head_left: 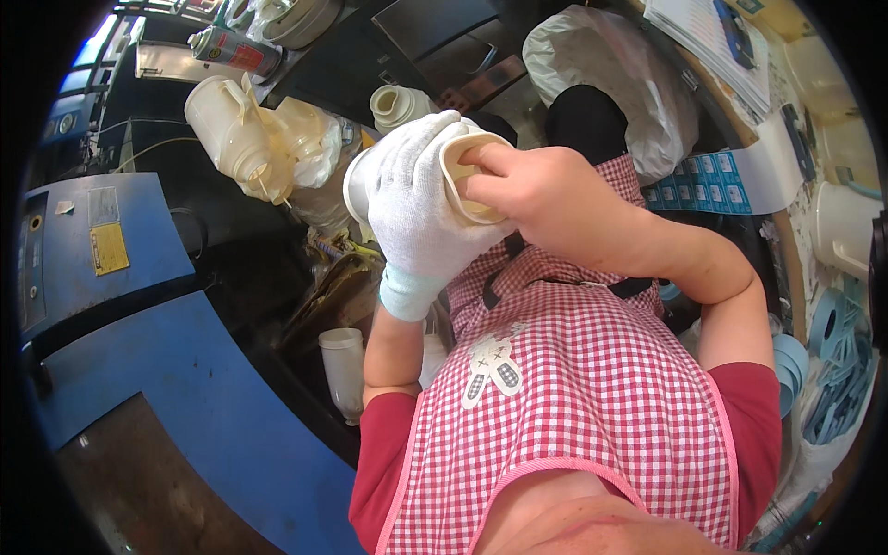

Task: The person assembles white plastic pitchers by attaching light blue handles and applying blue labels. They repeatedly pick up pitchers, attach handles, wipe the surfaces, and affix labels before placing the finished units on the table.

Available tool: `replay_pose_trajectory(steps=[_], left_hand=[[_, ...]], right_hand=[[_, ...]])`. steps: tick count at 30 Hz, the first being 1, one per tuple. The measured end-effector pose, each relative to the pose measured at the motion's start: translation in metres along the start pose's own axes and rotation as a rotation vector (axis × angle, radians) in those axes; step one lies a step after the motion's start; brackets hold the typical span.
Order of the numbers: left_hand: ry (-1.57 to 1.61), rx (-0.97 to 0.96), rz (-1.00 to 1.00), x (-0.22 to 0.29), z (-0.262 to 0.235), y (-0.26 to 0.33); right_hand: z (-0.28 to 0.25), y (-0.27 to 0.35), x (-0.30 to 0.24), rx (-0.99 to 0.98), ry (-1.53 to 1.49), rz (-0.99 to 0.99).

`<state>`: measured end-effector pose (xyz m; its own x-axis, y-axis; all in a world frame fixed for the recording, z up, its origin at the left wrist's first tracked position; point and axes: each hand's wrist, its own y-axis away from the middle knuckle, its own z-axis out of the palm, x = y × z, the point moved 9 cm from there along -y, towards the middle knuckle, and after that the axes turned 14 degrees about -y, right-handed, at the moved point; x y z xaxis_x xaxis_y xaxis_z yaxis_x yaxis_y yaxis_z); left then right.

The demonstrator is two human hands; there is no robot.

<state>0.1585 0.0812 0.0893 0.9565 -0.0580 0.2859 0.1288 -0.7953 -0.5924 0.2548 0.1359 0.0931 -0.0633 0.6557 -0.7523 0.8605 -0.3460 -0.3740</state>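
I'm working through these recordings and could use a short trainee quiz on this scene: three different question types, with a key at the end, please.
1. True or false: the right hand is gloved.
2. Multiple choice: where do the fingers of that hand reach?
A) onto the blue machine
B) into the opening of the cream container
C) into the white plastic bag
3. Fill in the blank: the apron has a red-and-white ____ pattern.

Key:
1. False; it is bare, while the left hand, wrapped around the container, is gloved.
2. B
3. checked
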Motion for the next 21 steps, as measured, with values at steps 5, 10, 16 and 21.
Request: replay_pose_trajectory(steps=[5,10,16,21], left_hand=[[0.024,-0.04,0.018,-0.001,0.002,0.0],[-0.035,-0.001,0.051,0.001,-0.008,-0.011],[-0.272,-0.31,0.144,-0.002,0.025,-0.043],[-0.368,-0.276,0.249,-0.012,-0.018,-0.092]], right_hand=[[0.004,-0.005,0.006,-0.076,0.103,-0.072],[-0.006,-0.016,0.014,-0.361,-0.168,-0.031],[0.004,0.002,0.023,-0.304,0.045,-0.057],[-0.087,-0.01,-0.016,0.14,-0.114,-0.322]])
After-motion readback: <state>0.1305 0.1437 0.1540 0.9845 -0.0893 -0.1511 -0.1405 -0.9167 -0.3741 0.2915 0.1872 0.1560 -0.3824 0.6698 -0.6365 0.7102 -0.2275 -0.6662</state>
